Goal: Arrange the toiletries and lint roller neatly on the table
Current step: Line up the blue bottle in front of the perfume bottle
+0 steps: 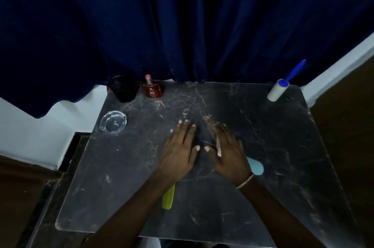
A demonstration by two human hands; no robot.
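Note:
Both of my hands lie flat, palms down, on the middle of the dark marble table [273, 146]. My left hand [180, 146] has its fingers spread and holds nothing. My right hand [228, 150] rests over a light blue toiletry item [256, 165] whose rounded end sticks out to its right. A yellow-green item [169, 197] lies partly under my left wrist. The lint roller [280, 87], white with a blue handle, stands at the back right corner. A red-brown perfume bottle [152, 88] stands at the back left.
A black cup-like object [123, 88] stands at the back left corner beside the bottle. A clear glass ashtray [113, 122] sits near the left edge. A dark blue curtain [182, 25] hangs right behind the table. White wall shows at left and right.

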